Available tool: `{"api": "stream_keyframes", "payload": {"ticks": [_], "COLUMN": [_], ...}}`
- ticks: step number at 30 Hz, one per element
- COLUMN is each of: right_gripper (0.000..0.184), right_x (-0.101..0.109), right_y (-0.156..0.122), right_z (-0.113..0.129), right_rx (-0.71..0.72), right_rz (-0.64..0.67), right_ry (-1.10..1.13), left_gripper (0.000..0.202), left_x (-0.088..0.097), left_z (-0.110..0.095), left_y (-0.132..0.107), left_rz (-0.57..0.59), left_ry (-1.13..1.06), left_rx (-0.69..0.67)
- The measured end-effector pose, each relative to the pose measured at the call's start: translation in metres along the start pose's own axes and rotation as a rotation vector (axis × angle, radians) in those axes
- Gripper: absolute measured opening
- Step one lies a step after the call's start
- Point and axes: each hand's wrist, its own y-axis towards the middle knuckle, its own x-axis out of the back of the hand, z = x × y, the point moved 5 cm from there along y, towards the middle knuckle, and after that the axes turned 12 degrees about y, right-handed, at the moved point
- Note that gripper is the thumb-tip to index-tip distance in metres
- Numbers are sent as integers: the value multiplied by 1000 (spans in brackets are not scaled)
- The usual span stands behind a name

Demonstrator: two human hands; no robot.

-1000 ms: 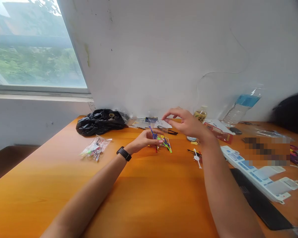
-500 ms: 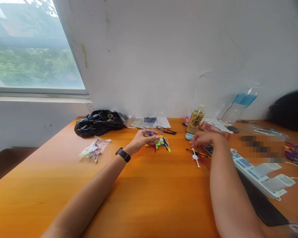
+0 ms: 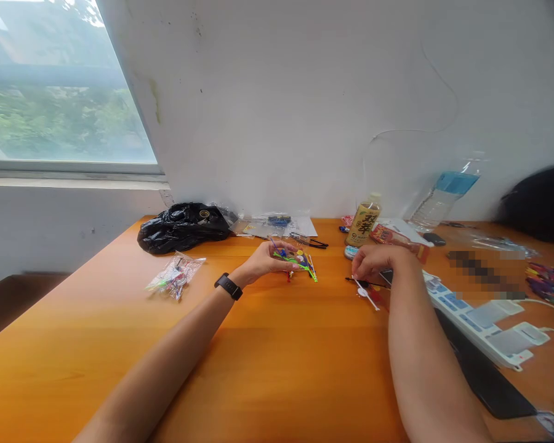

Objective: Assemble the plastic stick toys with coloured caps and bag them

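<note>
My left hand (image 3: 264,258), with a black watch on the wrist, is closed around some thin coloured plastic pieces (image 3: 281,251), blue and green among them; its fingers partly hide them. Just right of it, more yellow, blue and green plastic sticks (image 3: 311,269) lie in a small pile. My right hand (image 3: 373,261) pinches one end of a slim white plastic stick with a round middle (image 3: 362,291). Beneath that hand, a dark arrow-tipped stick (image 3: 351,280) and a few red and yellow pieces rest on the table.
A clear bag of coloured pieces (image 3: 176,275) and a black plastic bag (image 3: 182,227) lie on the left of the table (image 3: 258,369). Behind my right hand stands a drink bottle (image 3: 364,220). A power strip (image 3: 475,326) with plugs lies right of my forearm, beside a black flat object (image 3: 493,381).
My right hand has shifted slightly left, and the white stick has swung so its lower end points further right. My left hand has hardly moved; the pieces in its fingers have turned a little.
</note>
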Motion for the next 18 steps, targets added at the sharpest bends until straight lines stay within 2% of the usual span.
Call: {"api": "stream_keyframes", "payload": {"ticks": [4,15,18], "right_gripper": [40,36,36], "right_x": [-6,-11,-4], "right_y": [6,18,17], "right_z": [3,5,3], "right_rx": [-48,-8,-8], "right_rz": [16,37,-27], "right_ry": [-34,-91,-59], "left_gripper": [60,59,58], "left_x": [0,0,0], "left_z": [-2,-2,-2], "left_y": [0,0,0], "left_rz": [8,7,6], "left_ry": [30,50,47], "left_rx": [-32,-23,-12]}}
